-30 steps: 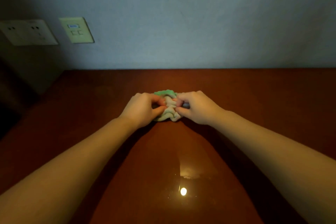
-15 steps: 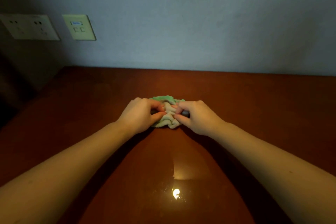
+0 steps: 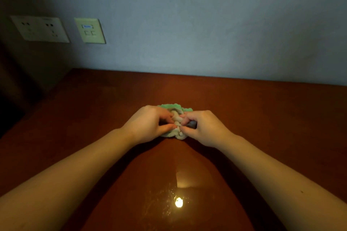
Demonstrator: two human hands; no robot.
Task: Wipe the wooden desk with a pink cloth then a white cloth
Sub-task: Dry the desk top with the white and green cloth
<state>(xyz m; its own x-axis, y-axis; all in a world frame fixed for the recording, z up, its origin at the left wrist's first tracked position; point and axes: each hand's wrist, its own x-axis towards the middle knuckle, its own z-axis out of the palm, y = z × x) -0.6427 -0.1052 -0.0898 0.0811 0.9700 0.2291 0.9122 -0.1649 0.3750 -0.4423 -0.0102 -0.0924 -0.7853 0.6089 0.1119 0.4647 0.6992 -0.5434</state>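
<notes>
We're in a dim room: a plain grey-blue wall (image 3: 206, 24) fills the upper half, brighter toward one o'clock and falling into shadow at ten. Up at ten o'clock we've got a pale socket plate (image 3: 40, 29) on it, and just beside that, toward eleven, a smaller switch plate (image 3: 90, 31). Below runs the glossy reddish-brown wooden desk (image 3: 262, 108), its back edge meeting the wall. At six o'clock a small bright glare spot (image 3: 179, 202) shines on the polish, and at nine it's darkness past the desk's left edge.

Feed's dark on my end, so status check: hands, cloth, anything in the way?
Left hand and right hand both pinching bunched pale cloth with green edge. Cloth on reddish-brown wooden desk. No obstacle seen near it.
</notes>
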